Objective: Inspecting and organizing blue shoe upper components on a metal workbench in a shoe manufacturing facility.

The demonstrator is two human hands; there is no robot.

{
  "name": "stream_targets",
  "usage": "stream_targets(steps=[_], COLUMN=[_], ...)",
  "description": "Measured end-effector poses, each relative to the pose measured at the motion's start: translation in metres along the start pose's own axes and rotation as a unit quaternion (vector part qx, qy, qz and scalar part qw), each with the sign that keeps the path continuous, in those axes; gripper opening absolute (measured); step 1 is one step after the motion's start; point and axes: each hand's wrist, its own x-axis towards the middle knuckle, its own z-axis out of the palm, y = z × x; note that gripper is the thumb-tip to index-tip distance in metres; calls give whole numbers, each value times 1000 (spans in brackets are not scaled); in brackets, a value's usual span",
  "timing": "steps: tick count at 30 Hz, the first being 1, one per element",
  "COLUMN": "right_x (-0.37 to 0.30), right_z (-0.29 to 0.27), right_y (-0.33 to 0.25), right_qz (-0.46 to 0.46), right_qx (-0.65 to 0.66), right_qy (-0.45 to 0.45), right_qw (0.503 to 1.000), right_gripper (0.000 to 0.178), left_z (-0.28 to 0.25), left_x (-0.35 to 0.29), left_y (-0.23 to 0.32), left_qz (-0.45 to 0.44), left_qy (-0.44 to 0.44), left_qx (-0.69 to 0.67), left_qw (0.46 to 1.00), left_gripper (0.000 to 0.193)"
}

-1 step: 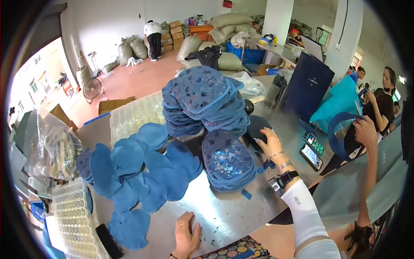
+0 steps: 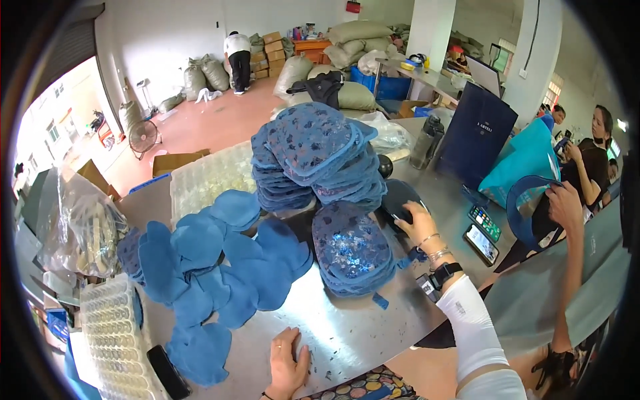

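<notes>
Although the fisheye rim bends its outline, the metal table [image 2: 313, 343] shows plainly, with a clear plastic bag [image 2: 93, 230] of pale pieces at its left. Nearer stands a translucent tray [image 2: 110, 333] of round cells, and a black smartphone [image 2: 168, 373] lies just beside it. Rightward, plain blue fabric pieces [image 2: 200, 287] spread in overlapping layers; a second translucent tray [image 2: 210, 177] sits on their far side. The person's left hand [image 2: 288, 363] rests on the near part of the table, apart from the fabric, fingers loosely bent, thumb set wide, nothing showing in it. Farther off rises a tall stack of patterned blue pieces [image 2: 313, 150]; nearer, a shorter stack [image 2: 351, 247] glints on top. To its right, the person's right hand [image 2: 419, 223], bent at the fingers, reaches onto a dark rounded object [image 2: 402, 193], perhaps padded, though the view is too poor to name it. Whether the fingers grip it or only rest there cannot be told. Farther right, a grey bottle [image 2: 425, 143] stands beside a navy bag [image 2: 477, 130]; nearer, a phone with a lit screen [image 2: 481, 243] lies flat. Rightmost, another person's hand [image 2: 565, 203] holds a blue curved band [image 2: 519, 207].
</notes>
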Motion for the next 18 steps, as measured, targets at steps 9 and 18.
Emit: stream_targets(steps=[9, 18], right_x=[11, 0], right_z=[-5, 37], right_y=[22, 40], right_qz=[9, 38], right_qx=[102, 83], right_qy=[-137, 22], right_qw=[985, 996], right_gripper=[33, 25], left_z=[-4, -9], left_x=[2, 26], left_y=[-1, 2], left_qz=[-27, -25], left_qy=[-28, -50], left_qx=[33, 46], left_qw=[999, 997], left_gripper=[38, 41])
